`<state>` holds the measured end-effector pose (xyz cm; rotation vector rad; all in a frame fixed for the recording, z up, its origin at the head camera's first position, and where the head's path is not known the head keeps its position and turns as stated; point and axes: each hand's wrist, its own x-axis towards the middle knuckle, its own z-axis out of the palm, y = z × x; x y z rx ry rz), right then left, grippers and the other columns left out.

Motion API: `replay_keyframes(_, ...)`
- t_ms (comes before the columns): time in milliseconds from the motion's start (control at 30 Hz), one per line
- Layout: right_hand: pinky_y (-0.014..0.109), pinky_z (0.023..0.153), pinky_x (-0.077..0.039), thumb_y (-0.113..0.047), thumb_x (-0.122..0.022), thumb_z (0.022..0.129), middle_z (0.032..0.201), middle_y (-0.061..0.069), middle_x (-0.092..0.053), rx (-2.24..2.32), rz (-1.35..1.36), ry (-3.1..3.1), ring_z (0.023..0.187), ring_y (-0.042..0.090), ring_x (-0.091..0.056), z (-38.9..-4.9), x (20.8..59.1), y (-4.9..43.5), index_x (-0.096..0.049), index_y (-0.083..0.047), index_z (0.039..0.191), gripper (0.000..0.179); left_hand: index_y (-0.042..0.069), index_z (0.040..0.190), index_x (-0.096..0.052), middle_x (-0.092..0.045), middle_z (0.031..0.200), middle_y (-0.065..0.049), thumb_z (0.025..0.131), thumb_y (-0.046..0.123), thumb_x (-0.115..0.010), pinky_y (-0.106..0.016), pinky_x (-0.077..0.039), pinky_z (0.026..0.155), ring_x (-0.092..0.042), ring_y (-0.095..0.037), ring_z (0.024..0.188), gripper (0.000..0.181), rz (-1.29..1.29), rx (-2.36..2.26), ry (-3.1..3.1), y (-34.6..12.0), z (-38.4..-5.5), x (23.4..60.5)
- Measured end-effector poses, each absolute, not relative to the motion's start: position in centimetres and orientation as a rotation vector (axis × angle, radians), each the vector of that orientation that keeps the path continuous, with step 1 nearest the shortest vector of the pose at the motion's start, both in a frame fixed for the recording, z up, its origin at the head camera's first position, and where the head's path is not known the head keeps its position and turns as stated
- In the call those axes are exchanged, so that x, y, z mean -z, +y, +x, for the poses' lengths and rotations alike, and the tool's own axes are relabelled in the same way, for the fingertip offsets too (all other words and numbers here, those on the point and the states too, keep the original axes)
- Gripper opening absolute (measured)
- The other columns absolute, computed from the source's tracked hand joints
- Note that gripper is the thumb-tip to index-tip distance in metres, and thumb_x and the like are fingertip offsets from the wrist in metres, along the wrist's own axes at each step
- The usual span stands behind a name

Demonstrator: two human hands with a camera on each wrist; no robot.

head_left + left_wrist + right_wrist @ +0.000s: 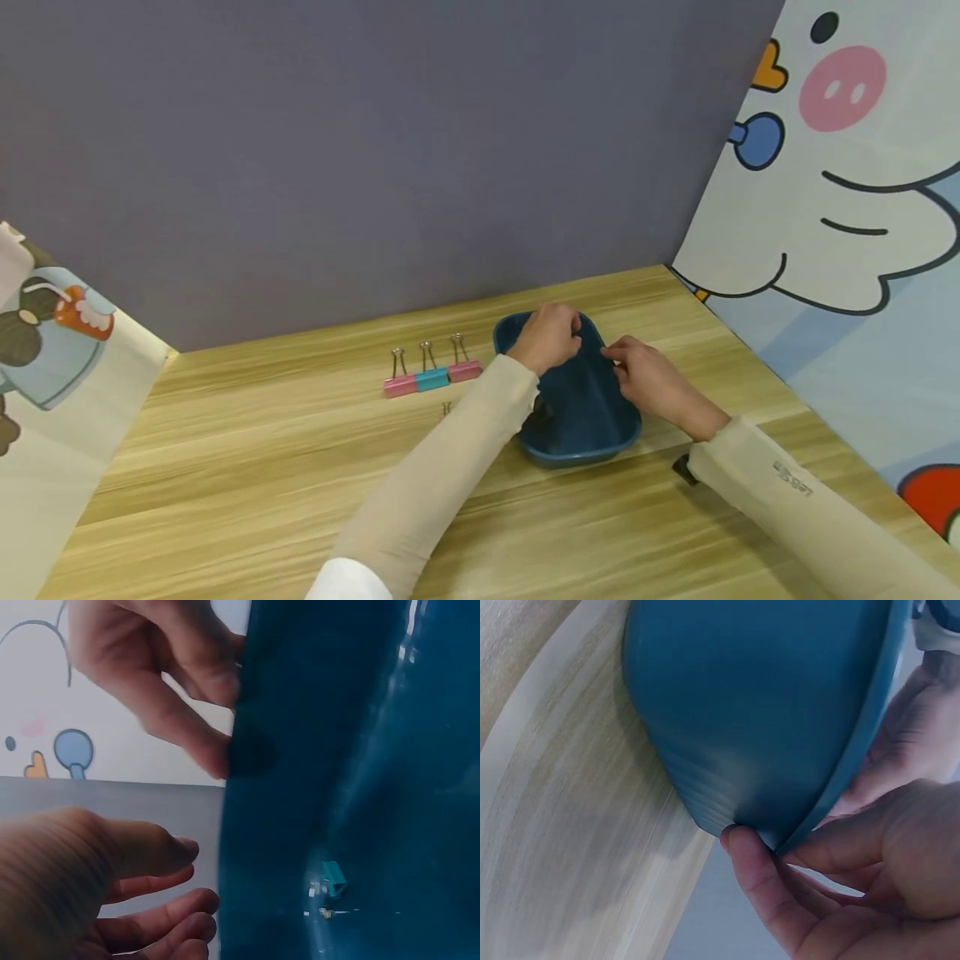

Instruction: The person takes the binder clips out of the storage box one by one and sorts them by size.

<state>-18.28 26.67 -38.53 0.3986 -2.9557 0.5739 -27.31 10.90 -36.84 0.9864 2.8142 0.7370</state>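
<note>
Blue container (592, 400): located at the right of the wood-grain surface (262, 467), before a gray panel (360, 167). Right hand (651, 379): gripping the container's right-hand rim between thumb and fingers. Left hand (551, 337): above the container, fingers loosely bent, thumb apart, holding nothing. One small teal clip (334, 879) noted inside the container. Three larger binder clips (432, 380), pink, blue and pink, stand in a row to its left, handles upward.

the bin (588, 408) looks glossy, smooth plastic; beneath it the surface (262, 467) is wood-grained; left of it sit metal-handled binder clips (432, 380).
</note>
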Motion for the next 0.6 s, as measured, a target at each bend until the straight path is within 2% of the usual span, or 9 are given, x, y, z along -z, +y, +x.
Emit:
replay_keyframes(133, 0.039, 0.071, -0.048, 0.013, -0.053, 0.084, 0.106, 0.022, -0.055, -0.567, 0.414, -2.941, 0.084, 0.028, -0.058, -18.2, 38.5, 26.7, -0.058, 0.016, 0.116, 0.032, 0.012, 0.113, -0.066, -0.064, 0.109, -0.001, 0.091, 0.018, -0.063, -0.026, -0.048, 0.075, -0.060, -0.014, 0.087, 0.022, 0.977, -0.599, 2.825, 11.3, -27.8, 37.6)
replay_keyframes(300, 0.038, 0.070, -0.048, 0.013, -0.053, 0.085, 0.106, 0.022, -0.055, -0.564, 0.419, -2.950, 0.083, 0.027, -0.058, -18.3, 38.5, 26.7, -0.057, 0.016, 0.116, 0.032, 0.014, 0.121, -0.065, -0.063, 0.116, 0.000, 0.092, 0.015, -0.060, -0.026, -0.049, 0.079, -0.060, -0.017, 0.099, 0.029, 0.912, -0.459, 2.790, 11.9, -28.2, 38.5)
replay_keyframes(600, 0.041, 0.074, -0.049, 0.011, -0.053, 0.087, 0.108, 0.021, -0.055, -0.572, 0.400, -2.967, 0.089, 0.031, -0.058, -18.3, 38.5, 26.8, -0.057, 0.015, 0.118, 0.032, 0.012, 0.114, -0.067, -0.062, 0.115, -0.008, 0.093, 0.017, -0.059, -0.037, -0.048, 0.084, -0.054, -0.027, 0.104, 0.023, 0.807, -0.302, 2.832, 13.1, -28.4, 40.2)
